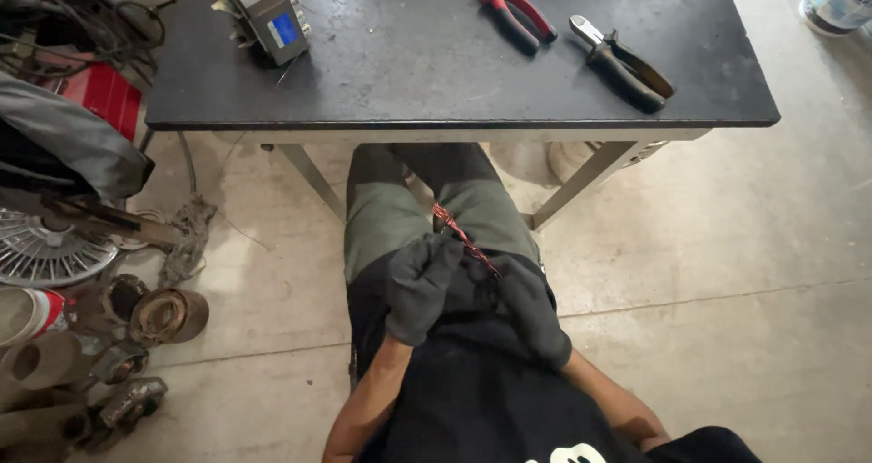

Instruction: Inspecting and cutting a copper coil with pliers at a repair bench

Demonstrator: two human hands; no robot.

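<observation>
Below the table edge, both gloved hands' grips clamp twisted wire.

Two pairs of pliers lie on the one black-topped metal-legged table: one red-handled pair and one black-handled pair with orange trim. One grey boxy device with a blue label sits on the same top, and one white plastic tub stands on the floor at the far right. Two dark-gloved hands, the left hand and the right hand, share one twisted strand of reddish copper wire; one round silver wire fan grille lies at the left.
</observation>
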